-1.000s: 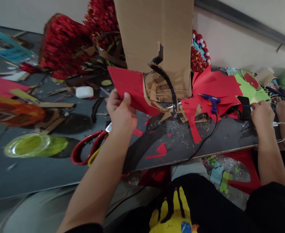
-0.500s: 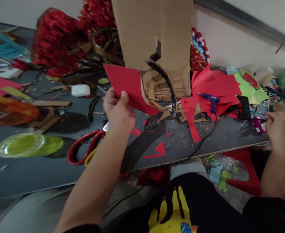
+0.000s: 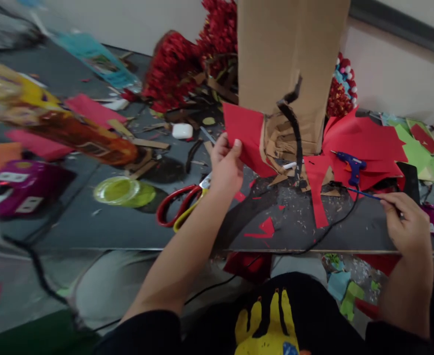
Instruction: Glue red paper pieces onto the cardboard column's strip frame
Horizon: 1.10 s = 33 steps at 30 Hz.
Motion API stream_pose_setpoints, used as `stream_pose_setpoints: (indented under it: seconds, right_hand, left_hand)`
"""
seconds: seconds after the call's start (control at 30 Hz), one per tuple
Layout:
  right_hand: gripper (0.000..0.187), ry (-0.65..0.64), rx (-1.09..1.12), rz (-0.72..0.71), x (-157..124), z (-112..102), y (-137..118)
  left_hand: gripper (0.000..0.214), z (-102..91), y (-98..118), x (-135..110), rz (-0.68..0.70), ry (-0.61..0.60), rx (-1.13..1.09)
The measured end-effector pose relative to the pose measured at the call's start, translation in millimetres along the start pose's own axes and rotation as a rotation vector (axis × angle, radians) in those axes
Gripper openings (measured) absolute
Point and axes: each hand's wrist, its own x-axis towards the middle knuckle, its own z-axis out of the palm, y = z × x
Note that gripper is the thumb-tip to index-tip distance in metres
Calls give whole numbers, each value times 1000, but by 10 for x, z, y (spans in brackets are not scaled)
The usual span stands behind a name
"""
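My left hand [image 3: 226,165] is closed on a red sheet of card [image 3: 244,133], thumb on its face. The sheet stands against a curved brown cardboard piece [image 3: 276,135] at the foot of a tall cardboard panel [image 3: 289,54]. A black-edged strip [image 3: 294,125] curls up in front of that piece. My right hand [image 3: 405,219] pinches a thin blue-handled brush [image 3: 367,193], its dark tip pointing left, over the cord of a blue glue gun [image 3: 353,165]. The gun lies on red paper [image 3: 376,143]. Red-handled scissors [image 3: 178,204] lie beside my left forearm.
A tipped yellow-green cup [image 3: 124,191], a large orange bottle [image 3: 91,130] and a blue bottle [image 3: 96,59] are on the left. Red tinsel-like bundles [image 3: 170,69] stand behind. A white case [image 3: 182,130] lies near them. Paper scraps dot the table [image 3: 209,236]; the glue gun's cord crosses its front edge.
The view has swung left. My right hand has brought the brush leftward from beside the dark phone to near the glue gun. My left hand keeps its hold on the red card.
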Motion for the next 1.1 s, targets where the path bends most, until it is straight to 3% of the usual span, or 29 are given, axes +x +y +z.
stream_pose_setpoints:
  seconds: [0.17, 0.4, 0.67, 1.1]
  right_hand:
    - [16, -9, 104, -104, 378, 384, -195]
    - [19, 68, 104, -268, 808, 650, -228]
    - [21, 191, 61, -323, 744, 811, -137]
    - [22, 185, -15, -366, 691, 913, -150]
  left_hand:
    - [41, 67, 48, -39, -79, 3, -84]
    - [43, 87, 116, -64, -133, 1, -141]
    - [43, 98, 169, -96, -123, -30, -113]
    - [39, 67, 169, -117, -22, -97, -15]
